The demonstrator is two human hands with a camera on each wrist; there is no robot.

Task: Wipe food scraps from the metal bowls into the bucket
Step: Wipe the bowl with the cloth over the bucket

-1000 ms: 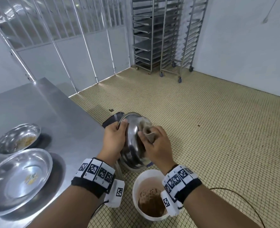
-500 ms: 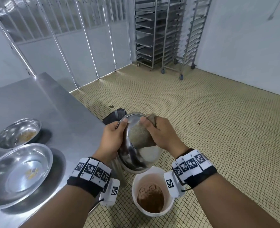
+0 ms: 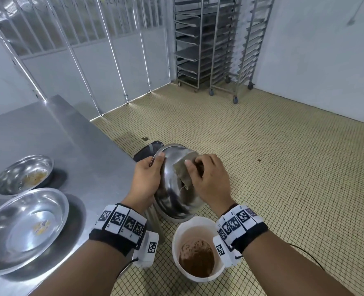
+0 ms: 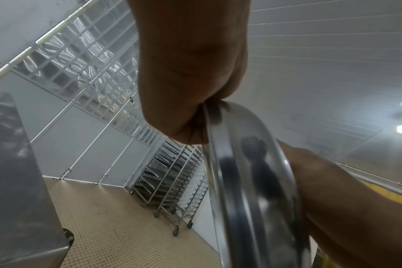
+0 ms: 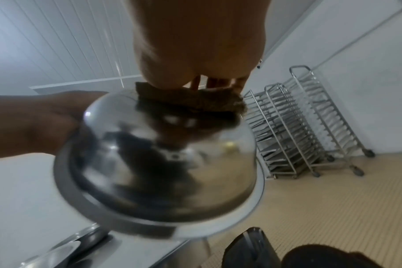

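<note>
The fingers [image 3: 160, 155] of the left hand [image 3: 146, 180] are curled over the rim of a tilted, round, polished steel bowl [image 3: 172, 195], with the thumb on the inner side of the rim; the bowl is thereby gripped on edge. Beside the held bowl, the fingers of the right hand [image 3: 208, 180] are clenched on a crumpled grey-brown wiping cloth [image 3: 182, 170], which is pressed against the bowl's inner wall near its upper rim. In the right wrist view the cloth [image 5: 190, 101] is seen at the top of the domed outer surface of the bowl [image 5: 163, 163]; the picture is blurred there.

The held bowl is positioned directly above a round white plastic bucket [image 3: 177, 242] standing on the tiled floor, with the lower rim of the bowl just over the bucket's far edge. Brown scraps are already collected in the bucket's bottom.

To the left of the bucket, on a brushed steel table [image 3: 48, 129], two further bowls are set: a large shallow steel bowl [image 3: 25, 229] bearing a small yellowish residue at its centre, and behind it a smaller steel bowl [image 3: 25, 174] with brown-yellow scraps spread inside.

The task is judged to be partly done: one bowl is under wiping, little residue being visible in it, and at least two soiled bowls are left to be cleared.
</note>
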